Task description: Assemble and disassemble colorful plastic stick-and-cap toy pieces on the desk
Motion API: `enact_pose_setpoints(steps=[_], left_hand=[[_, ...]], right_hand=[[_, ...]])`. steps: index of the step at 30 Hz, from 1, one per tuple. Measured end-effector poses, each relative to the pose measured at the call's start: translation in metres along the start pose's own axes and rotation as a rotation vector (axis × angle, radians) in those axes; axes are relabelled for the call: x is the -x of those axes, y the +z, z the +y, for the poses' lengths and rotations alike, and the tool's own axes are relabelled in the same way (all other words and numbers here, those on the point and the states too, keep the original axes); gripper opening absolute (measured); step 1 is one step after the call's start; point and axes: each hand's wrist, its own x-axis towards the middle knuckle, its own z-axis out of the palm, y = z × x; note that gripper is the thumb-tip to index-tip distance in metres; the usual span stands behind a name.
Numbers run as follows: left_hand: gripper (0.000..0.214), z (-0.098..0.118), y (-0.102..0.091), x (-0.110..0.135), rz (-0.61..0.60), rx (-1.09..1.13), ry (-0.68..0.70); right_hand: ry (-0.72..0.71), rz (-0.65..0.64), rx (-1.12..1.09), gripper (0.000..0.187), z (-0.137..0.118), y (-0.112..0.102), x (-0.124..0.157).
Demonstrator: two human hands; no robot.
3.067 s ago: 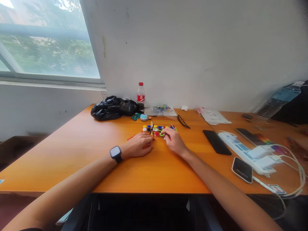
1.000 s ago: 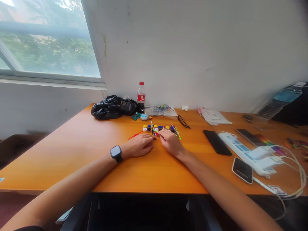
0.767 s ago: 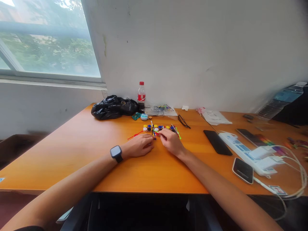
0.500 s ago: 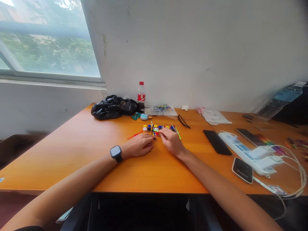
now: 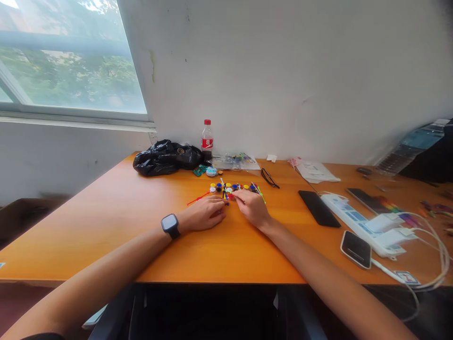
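Observation:
My left hand (image 5: 205, 211), with a watch (image 5: 170, 225) on its wrist, rests low on the desk. Its fingers are bent together at the near side of several small round pieces (image 5: 213, 186) in yellow, white, blue and black. Opposite it, my right hand (image 5: 254, 207) pinches at the right part of this group; what lies between thumb and forefinger is too small to make out. Thin coloured sticks (image 5: 223, 183) cross between the two hands. A red stick (image 5: 197, 198) lies beyond my left hand, and a green stick (image 5: 262, 195) beyond my right.
Behind stand a cola bottle (image 5: 207, 141) and a black plastic bag (image 5: 164, 158). A round tin (image 5: 211, 171), glasses (image 5: 270, 178) and a clear bag (image 5: 235, 162) lie nearby. To the right are a black phone (image 5: 318, 208), a power strip (image 5: 357, 222) and a white-edged device (image 5: 356, 249).
My right fingertips have shifted slightly, and the green tip that showed beside them is less visible. My left hand stays in place. The view has moved a little.

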Motion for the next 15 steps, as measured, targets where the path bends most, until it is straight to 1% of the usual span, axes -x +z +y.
enact_pose_setpoints(steps=[6,15], left_hand=[[0.011,0.0010,-0.0009,-0.0008,-0.013,-0.015,-0.006],[0.012,0.0005,-0.0005,-0.0003,-0.006,-0.008,0.003]], right_hand=[[0.005,-0.005,-0.009,0.025,-0.0006,-0.0011,-0.0016],[-0.013,-0.004,-0.038,0.023,-0.0024,-0.0008,-0.0025]])
